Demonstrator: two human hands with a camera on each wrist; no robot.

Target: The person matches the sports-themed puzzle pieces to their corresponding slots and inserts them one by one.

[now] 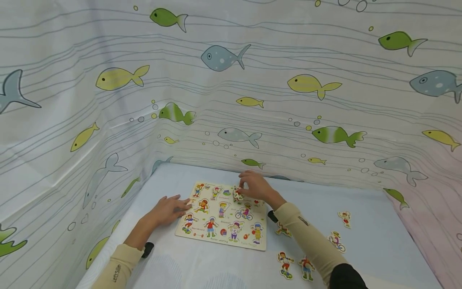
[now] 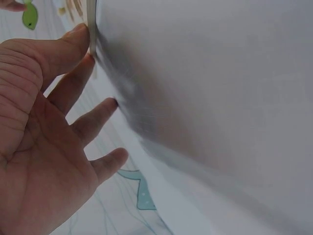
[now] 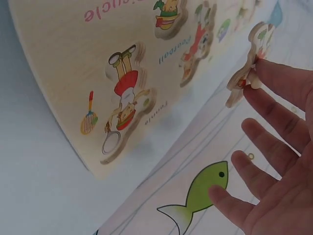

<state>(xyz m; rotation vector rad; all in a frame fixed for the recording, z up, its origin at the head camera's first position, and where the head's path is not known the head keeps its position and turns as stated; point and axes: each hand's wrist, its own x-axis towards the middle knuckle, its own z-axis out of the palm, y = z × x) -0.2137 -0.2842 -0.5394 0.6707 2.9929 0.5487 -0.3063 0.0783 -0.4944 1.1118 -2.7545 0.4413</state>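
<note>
A wooden puzzle board [image 1: 252, 245] with printed sports figures and words lies on the white-covered table. At its left edge rests my left hand [image 1: 167, 209]; in the left wrist view the thumb and index fingertips touch the board's side [image 2: 91, 29], with the other fingers spread. Over the board's far part, my right hand [image 1: 257, 185] pinches a figure-shaped puzzle piece [image 3: 247, 73] between thumb and index finger. That piece is tilted, and its other fingers are extended away from it. Close by in the right wrist view is the tennis figure's recess [image 3: 128, 93].
Right of the board lie loose puzzle pieces: a skateboarder [image 1: 285, 265], a roller skater [image 1: 306, 268], a cyclist [image 1: 337, 241], another figure [image 1: 345, 219] and one partly behind the right forearm [image 1: 283, 230]. A fish-patterned curtain [image 1: 223, 96] encloses the table's back and sides.
</note>
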